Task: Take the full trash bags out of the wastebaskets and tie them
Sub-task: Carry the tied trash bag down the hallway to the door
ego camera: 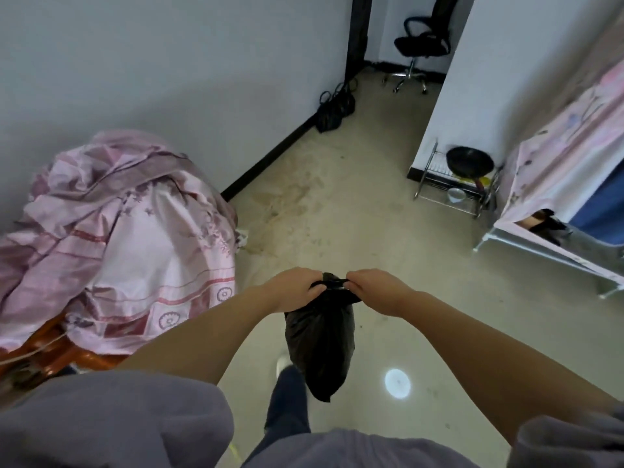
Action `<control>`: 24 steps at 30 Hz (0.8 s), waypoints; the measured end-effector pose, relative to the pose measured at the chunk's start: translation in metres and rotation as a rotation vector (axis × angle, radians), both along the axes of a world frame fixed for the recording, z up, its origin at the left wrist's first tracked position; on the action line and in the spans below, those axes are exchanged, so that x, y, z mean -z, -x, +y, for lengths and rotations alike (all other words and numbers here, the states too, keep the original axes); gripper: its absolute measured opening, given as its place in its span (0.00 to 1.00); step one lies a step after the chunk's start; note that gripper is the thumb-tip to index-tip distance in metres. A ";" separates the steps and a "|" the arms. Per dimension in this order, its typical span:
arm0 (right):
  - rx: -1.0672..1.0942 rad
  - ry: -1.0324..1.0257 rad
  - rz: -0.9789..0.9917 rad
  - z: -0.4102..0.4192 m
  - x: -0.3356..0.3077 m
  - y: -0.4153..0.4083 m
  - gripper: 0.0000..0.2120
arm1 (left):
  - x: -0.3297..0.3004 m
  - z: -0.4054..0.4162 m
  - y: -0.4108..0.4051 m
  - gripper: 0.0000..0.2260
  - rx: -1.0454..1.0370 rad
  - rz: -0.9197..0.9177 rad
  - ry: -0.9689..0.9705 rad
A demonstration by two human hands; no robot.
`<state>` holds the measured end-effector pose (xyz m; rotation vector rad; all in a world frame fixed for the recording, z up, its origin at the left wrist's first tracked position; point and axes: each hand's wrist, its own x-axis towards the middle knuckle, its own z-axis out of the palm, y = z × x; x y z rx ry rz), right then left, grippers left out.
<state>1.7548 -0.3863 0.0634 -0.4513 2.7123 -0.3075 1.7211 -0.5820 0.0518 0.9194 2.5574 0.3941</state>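
Observation:
A full black trash bag (319, 342) hangs in the air in front of me, above the floor. My left hand (293, 288) grips the bunched top of the bag from the left. From the right, my right hand (378, 289) grips the same bunched top. Both fists are closed on the plastic, close together, with a small twist of black bag showing between them. No wastebasket is in view.
A pile of pink bedding (128, 238) covers furniture at the left. At the right stand a metal rack with a black pan (467, 162) and a bed frame with pink sheets (567, 163). An office chair (420, 45) stands beyond the doorway. Black bags (332, 111) lean on the wall.

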 end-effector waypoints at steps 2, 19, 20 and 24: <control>0.021 0.004 0.008 0.006 0.005 0.056 0.13 | 0.003 0.008 0.057 0.12 0.004 0.006 -0.003; 0.141 0.057 0.060 0.082 -0.001 0.491 0.12 | -0.026 0.088 0.515 0.11 0.119 -0.007 0.056; 0.141 0.066 0.068 0.088 0.001 0.519 0.12 | -0.025 0.095 0.544 0.11 0.112 -0.003 0.050; 0.084 0.042 0.045 0.118 -0.005 0.622 0.11 | -0.021 0.125 0.646 0.09 0.056 -0.011 0.040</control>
